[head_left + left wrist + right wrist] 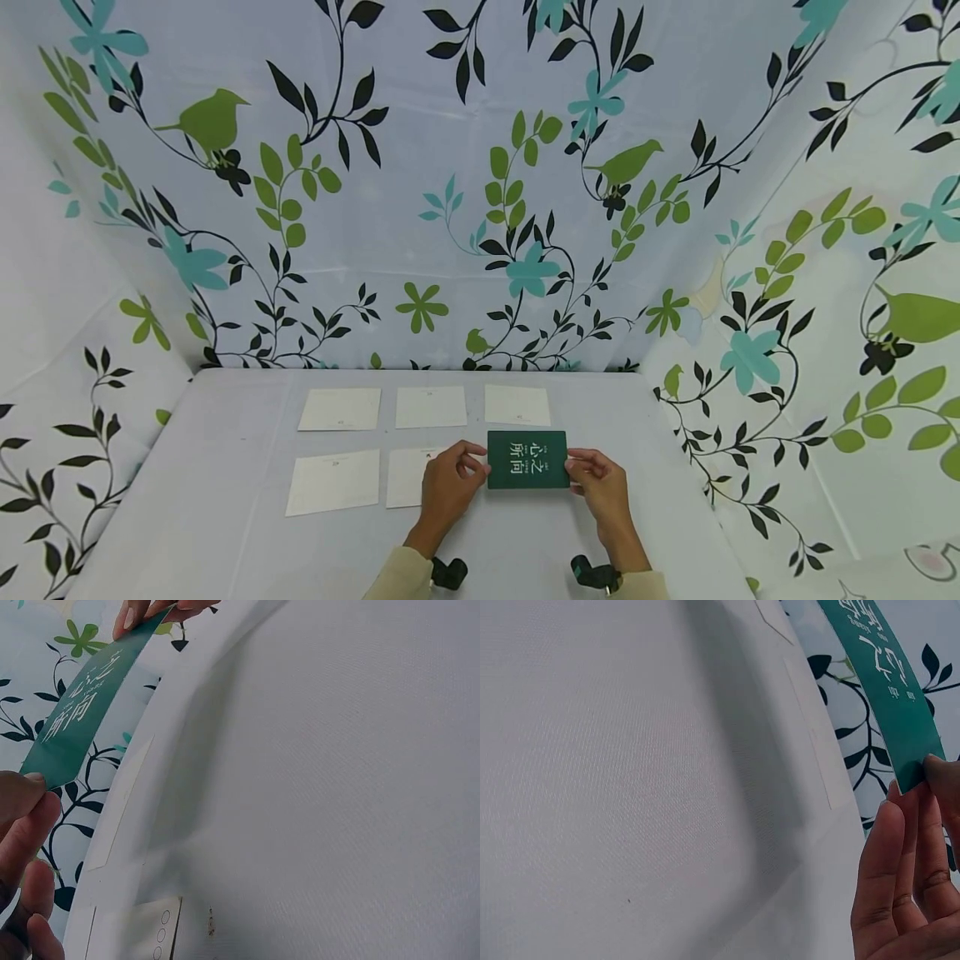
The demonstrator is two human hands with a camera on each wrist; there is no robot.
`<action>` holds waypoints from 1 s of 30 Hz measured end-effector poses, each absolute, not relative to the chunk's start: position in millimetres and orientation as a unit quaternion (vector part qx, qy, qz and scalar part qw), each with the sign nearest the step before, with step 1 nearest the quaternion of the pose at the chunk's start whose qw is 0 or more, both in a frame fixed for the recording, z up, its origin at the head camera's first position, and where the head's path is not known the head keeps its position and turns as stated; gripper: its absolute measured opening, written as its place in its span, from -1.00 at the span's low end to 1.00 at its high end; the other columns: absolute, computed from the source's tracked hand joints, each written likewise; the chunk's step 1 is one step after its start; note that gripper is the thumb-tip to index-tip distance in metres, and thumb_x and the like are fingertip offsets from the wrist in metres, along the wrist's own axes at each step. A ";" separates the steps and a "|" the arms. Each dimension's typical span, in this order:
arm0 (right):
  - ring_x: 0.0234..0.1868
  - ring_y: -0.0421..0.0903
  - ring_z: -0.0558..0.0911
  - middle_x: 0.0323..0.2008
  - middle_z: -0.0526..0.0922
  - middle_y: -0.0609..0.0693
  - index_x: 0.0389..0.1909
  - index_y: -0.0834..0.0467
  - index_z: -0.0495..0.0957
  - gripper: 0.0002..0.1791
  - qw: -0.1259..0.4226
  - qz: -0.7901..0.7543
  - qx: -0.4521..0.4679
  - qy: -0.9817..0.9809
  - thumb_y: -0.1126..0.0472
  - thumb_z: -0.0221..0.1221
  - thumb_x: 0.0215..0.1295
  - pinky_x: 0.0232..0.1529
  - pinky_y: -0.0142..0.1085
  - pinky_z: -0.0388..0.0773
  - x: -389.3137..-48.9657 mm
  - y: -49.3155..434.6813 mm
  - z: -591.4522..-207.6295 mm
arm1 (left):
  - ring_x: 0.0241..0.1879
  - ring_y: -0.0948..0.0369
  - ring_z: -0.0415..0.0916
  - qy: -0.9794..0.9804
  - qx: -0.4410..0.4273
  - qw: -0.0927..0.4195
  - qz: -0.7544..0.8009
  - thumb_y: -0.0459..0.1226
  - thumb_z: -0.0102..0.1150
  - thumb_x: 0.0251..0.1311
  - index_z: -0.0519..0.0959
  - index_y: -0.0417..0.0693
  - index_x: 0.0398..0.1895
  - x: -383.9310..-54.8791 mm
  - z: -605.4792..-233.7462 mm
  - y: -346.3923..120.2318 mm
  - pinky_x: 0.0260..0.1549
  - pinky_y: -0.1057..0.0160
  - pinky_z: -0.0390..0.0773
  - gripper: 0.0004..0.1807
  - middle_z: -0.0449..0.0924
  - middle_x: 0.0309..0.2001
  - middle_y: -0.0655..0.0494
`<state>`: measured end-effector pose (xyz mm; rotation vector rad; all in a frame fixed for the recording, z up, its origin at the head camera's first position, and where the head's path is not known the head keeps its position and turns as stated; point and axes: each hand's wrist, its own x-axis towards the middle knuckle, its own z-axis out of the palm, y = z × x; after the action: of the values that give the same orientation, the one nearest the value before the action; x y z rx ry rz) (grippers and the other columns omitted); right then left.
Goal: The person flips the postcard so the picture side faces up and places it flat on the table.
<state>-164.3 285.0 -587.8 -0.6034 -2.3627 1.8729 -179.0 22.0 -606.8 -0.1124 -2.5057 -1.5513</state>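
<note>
A dark green card (528, 460) with white Chinese characters is held up above the white table, its lettering turned sideways in the head view. My left hand (453, 490) pinches its left edge between thumb and fingers. At the opposite edge, my right hand (602, 492) pinches it the same way, as the right wrist view shows with the thumb on the green face (909, 742). Both wrist views have the card raised off the tabletop, with a shadow beneath. Just left of my left hand, a cream card (405, 479) lies partly covered by that hand.
Three cream cards lie in a back row: left (340, 409), middle (431, 407) and right (517, 405). Another cream card (333, 482) lies at the front left. Cloth printed with leaves and birds (450, 208) hangs behind the table (217, 500) and at its sides.
</note>
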 end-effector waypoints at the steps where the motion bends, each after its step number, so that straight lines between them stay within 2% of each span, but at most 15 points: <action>1: -0.21 -0.07 0.76 -0.13 0.81 0.07 0.08 0.14 0.72 -0.74 0.033 0.609 -0.197 -0.768 0.24 0.35 0.42 -0.19 -0.31 0.70 -164.0 284.7 -588.3 | -0.50 0.40 0.39 -0.846 -0.039 0.097 -0.523 -0.26 0.54 0.16 0.77 0.14 -0.14 -178.7 -607.5 22.1 -0.43 0.37 0.36 -0.78 0.69 -0.50 0.40; 8: -0.19 -0.08 0.74 -0.13 0.80 0.07 0.08 0.13 0.74 -0.73 0.032 0.596 -0.202 -0.776 0.28 0.35 0.40 -0.20 -0.31 0.69 -164.3 285.4 -593.7 | -0.53 0.41 0.36 -0.853 -0.036 0.093 -0.512 -0.26 0.55 0.12 0.77 0.18 -0.13 -177.0 -613.4 23.0 -0.46 0.38 0.34 -0.75 0.69 -0.51 0.42; 15: -0.18 -0.07 0.72 -0.18 0.78 0.03 0.06 0.08 0.76 -0.73 0.028 0.581 -0.213 -0.785 0.31 0.33 0.38 -0.20 -0.30 0.68 -166.0 285.7 -600.6 | -0.58 0.40 0.32 -0.862 -0.036 0.081 -0.499 -0.26 0.56 0.13 0.78 0.11 -0.08 -175.8 -616.1 23.2 -0.52 0.37 0.30 -0.73 0.73 -0.48 0.36; 19: -0.19 -0.07 0.70 -0.17 0.78 0.07 0.05 0.10 0.77 -0.71 0.026 0.577 -0.213 -0.788 0.34 0.35 0.35 -0.23 -0.30 0.67 -166.1 284.3 -604.0 | -0.56 0.40 0.32 -0.871 -0.030 0.081 -0.484 -0.25 0.58 0.12 0.78 0.13 -0.08 -174.8 -617.4 23.7 -0.51 0.36 0.31 -0.71 0.74 -0.47 0.34; 30: -0.22 -0.08 0.66 -0.18 0.78 0.09 0.05 0.13 0.77 -0.68 0.020 0.566 -0.212 -0.796 0.39 0.36 0.29 -0.29 -0.35 0.64 -163.5 284.7 -614.4 | -0.36 0.24 0.58 -0.889 -0.028 0.096 -0.447 -0.24 0.61 0.06 0.78 0.13 -0.10 -173.4 -625.8 27.0 -0.37 0.27 0.45 -0.69 0.71 -0.49 0.35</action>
<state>-163.5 284.7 -614.4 -0.6565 -2.4709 1.7563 -173.4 27.0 -625.8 -0.0842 -2.6337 -1.3234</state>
